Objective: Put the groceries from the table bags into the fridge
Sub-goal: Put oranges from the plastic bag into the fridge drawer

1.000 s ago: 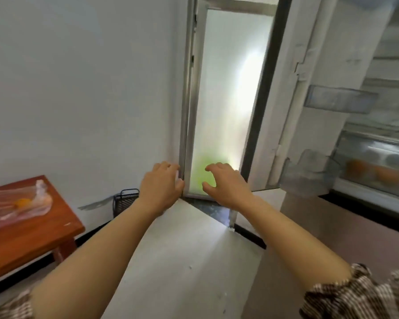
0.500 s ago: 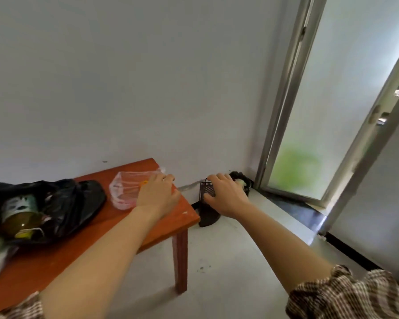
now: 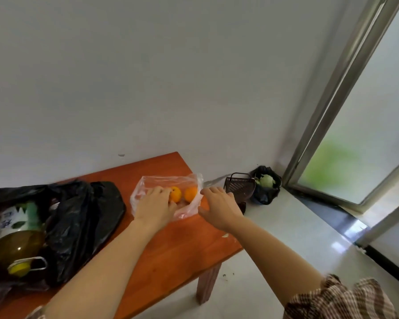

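Head view, quick count: two bags on the bench [image 3: 171, 249], one clear bag [image 3: 145, 187] near its far right corner and one black bag [image 3: 83, 215] at the left, cut off by the frame edge. Two fruits show through the clear plastic, a left orange [image 3: 176, 195] and a right orange [image 3: 191, 194], side by side. One yellow-capped bottle [image 3: 14, 240] of brownish liquid lies in the black bag, half buried, label unreadable. The left hand [image 3: 156, 204] rests flat on the clear bag, fingers relaxed, tips at the left orange; can't tell if it's under the plastic or on top. The right hand [image 3: 219, 209] is spread loose, holding nothing, just beside the bag's right edge. On the floor: one dustpan [image 3: 238, 187], one lined bin [image 3: 266, 192].
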The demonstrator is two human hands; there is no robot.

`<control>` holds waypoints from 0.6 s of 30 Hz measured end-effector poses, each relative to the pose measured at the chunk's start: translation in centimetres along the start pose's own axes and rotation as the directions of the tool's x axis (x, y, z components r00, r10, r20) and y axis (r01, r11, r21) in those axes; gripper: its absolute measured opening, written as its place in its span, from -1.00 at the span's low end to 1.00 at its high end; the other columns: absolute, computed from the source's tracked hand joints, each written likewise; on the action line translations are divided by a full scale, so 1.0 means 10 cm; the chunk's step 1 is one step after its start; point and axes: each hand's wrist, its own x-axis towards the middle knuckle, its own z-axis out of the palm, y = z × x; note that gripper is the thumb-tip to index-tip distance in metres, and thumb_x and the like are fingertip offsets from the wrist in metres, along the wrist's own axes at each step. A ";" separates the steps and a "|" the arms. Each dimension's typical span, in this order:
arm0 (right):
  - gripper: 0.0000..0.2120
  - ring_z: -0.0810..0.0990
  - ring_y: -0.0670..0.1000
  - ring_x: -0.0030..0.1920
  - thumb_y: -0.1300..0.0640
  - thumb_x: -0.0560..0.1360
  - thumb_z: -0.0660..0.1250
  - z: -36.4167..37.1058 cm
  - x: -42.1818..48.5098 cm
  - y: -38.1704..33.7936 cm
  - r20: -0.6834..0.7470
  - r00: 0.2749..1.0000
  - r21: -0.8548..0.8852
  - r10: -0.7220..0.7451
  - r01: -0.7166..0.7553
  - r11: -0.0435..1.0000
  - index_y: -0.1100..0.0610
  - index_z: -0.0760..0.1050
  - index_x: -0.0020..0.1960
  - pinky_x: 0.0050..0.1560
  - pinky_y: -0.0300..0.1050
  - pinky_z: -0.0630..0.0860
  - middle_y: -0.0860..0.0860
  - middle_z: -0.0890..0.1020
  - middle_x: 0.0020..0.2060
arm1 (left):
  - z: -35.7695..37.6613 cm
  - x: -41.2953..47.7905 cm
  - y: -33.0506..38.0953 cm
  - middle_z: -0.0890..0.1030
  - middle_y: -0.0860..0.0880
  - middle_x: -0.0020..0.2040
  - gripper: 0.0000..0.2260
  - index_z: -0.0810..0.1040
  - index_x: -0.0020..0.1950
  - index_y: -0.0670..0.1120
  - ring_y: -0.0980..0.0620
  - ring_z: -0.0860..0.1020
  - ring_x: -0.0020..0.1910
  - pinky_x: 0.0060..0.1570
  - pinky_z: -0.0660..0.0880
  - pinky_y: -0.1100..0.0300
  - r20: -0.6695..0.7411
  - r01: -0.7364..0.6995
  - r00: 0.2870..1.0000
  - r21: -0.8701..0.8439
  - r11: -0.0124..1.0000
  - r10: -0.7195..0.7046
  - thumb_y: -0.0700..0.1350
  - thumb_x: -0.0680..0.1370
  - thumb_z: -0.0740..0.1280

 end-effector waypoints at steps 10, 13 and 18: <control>-0.70 0.24 0.09 0.42 0.08 0.57 0.15 0.57 1.15 0.06 0.111 0.990 -0.123 -0.088 0.101 0.987 0.10 0.42 0.27 0.42 0.23 -0.11 0.03 0.45 0.28 | 0.65 1.11 -0.52 0.44 0.02 0.27 -0.69 0.39 0.31 -0.01 -0.02 0.43 0.24 0.07 0.46 0.01 0.166 -0.027 0.986 -0.053 0.998 0.035 -0.07 0.57 0.15; -0.70 0.23 0.09 0.43 0.11 0.56 0.15 0.70 1.35 0.08 0.146 0.989 -0.104 -0.039 0.055 0.993 0.10 0.42 0.27 0.43 0.26 -0.13 0.04 0.44 0.29 | 0.80 1.29 -0.61 0.42 0.02 0.28 -0.68 0.38 0.32 -0.01 -0.02 0.39 0.26 0.10 0.46 0.01 0.213 -0.066 0.974 -0.070 0.995 0.080 -0.08 0.56 0.16; -0.65 0.15 0.12 0.47 0.06 0.59 0.14 0.91 1.60 0.14 0.238 0.961 -0.132 0.143 -0.114 0.985 0.11 0.35 0.35 0.44 0.31 -0.12 0.06 0.38 0.36 | 0.99 1.54 -0.75 0.39 -0.01 0.30 -0.64 0.37 0.33 -0.01 -0.06 0.38 0.28 0.12 0.45 0.03 0.276 -0.137 0.948 -0.085 0.987 0.155 -0.07 0.53 0.20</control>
